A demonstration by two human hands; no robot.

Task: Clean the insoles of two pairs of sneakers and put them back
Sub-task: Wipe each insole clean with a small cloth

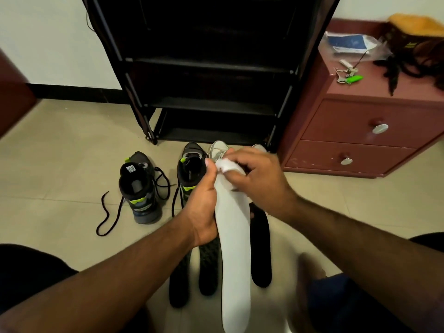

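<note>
Left hand (204, 203) wraps my fingers around the white insole (234, 248) mid-frame, thumb up along its edge. Right hand (252, 176) pinches a white wipe (225, 165) against the insole's top end, wrist bent down. Below it I see three black insoles (209, 267) on the floor; grey sneakers (141, 188) centre-left, white sneakers (218, 146) behind my hands.

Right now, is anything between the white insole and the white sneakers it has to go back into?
Only the hands. The left hand grips the white insole and the right hand wipes it with a white cloth, both directly in front of the white sneakers. The sneakers' openings are hidden.
</note>
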